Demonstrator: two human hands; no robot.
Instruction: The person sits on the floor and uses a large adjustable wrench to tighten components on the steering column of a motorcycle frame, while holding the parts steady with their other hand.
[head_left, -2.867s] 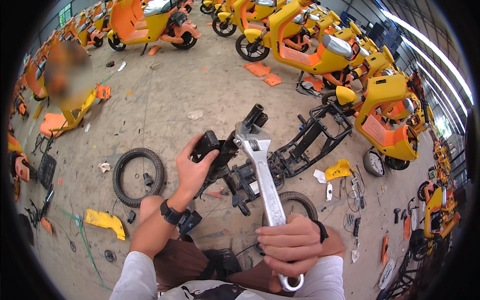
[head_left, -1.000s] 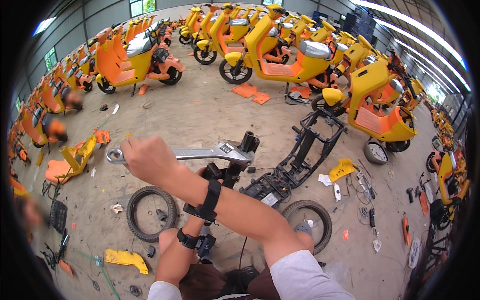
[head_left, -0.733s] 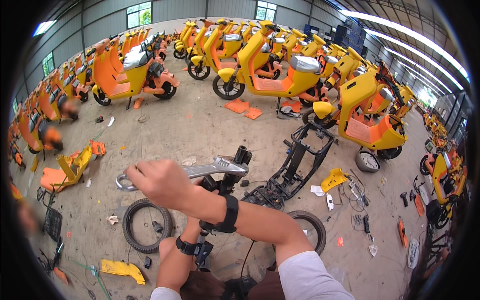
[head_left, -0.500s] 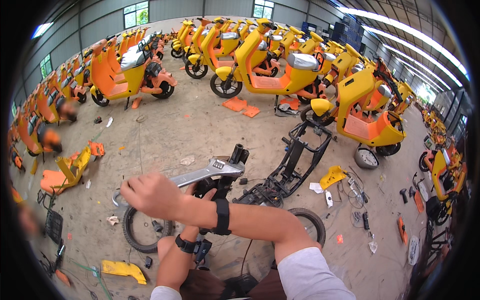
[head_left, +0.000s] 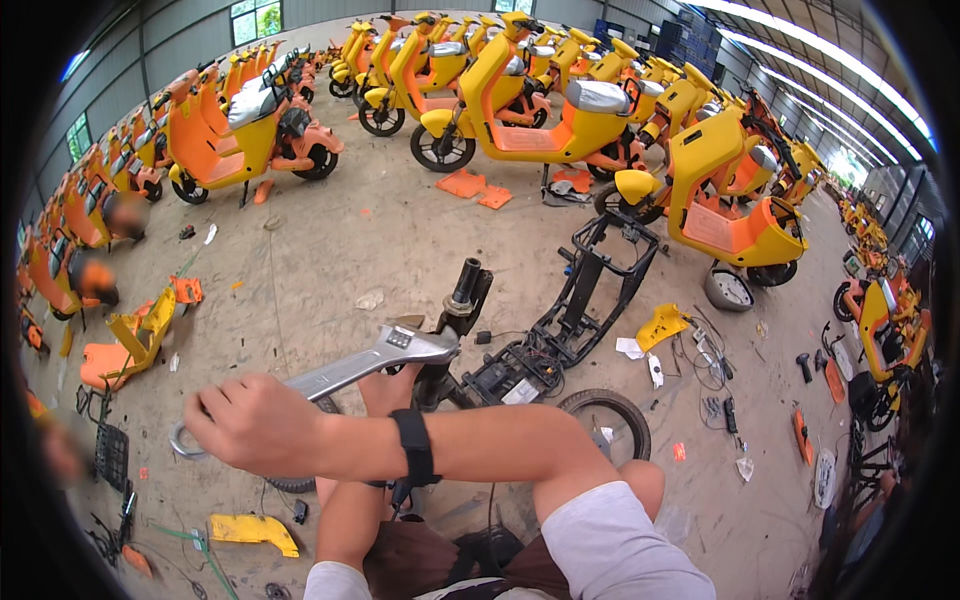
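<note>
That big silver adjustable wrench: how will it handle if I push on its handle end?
The wrench looks like solid metal, so probably stiff and heavy. The right hand grips its far end; long leverage. Smooth handle, maybe slippery.

**What the person wears**

Two bare forearms come in from the lower edge. The right arm has a short white sleeve (head_left: pixel 610 545) ending above the elbow and a black band (head_left: pixel 414 447) around the wrist. The left arm also shows a white sleeve (head_left: pixel 335 582) at the bottom edge, with a dark strap at its wrist, mostly hidden. Brown trousers (head_left: pixel 420 560) cover the lap between the arms.
</note>
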